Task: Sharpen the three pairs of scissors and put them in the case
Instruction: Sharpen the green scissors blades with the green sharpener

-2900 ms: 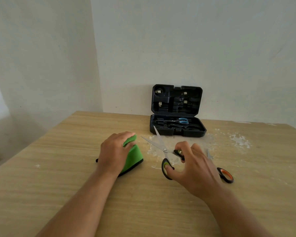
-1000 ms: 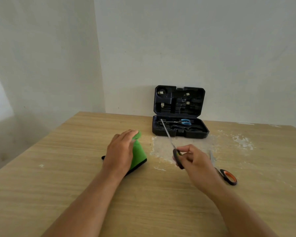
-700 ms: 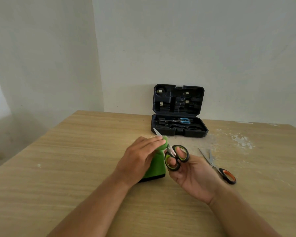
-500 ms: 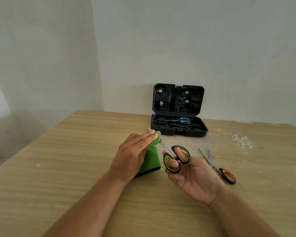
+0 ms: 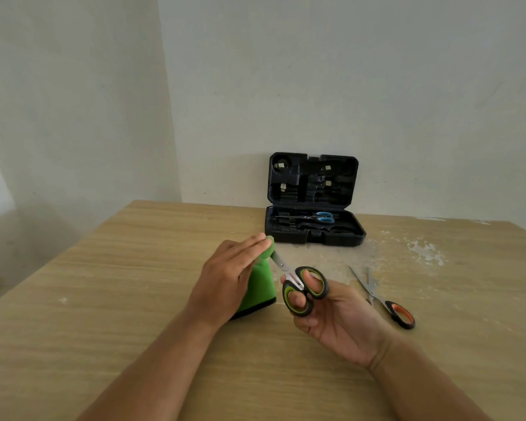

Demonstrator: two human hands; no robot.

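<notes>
The green scissors [image 5: 301, 287] sit mid-table, blades in the sharpener [image 5: 260, 287]; the right hand [image 5: 331, 317] has fingers through their rubbery loops. The left hand [image 5: 228, 278] presses flat on the green plastic wedge. Blue scissors [image 5: 318, 218] lie in the moulded black case [image 5: 313, 235]; orange scissors [image 5: 383, 297] wait on the wood table [image 5: 104, 299]. Roughly one pair seems done.

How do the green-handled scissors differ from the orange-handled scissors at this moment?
The green-handled scissors are held in the right hand, blades closed and running into the green sharpener; the orange-handled scissors lie flat on the table, untouched, blades parted. Handle inlay: green against orange. Both have black handle loops and steel blades.
</notes>
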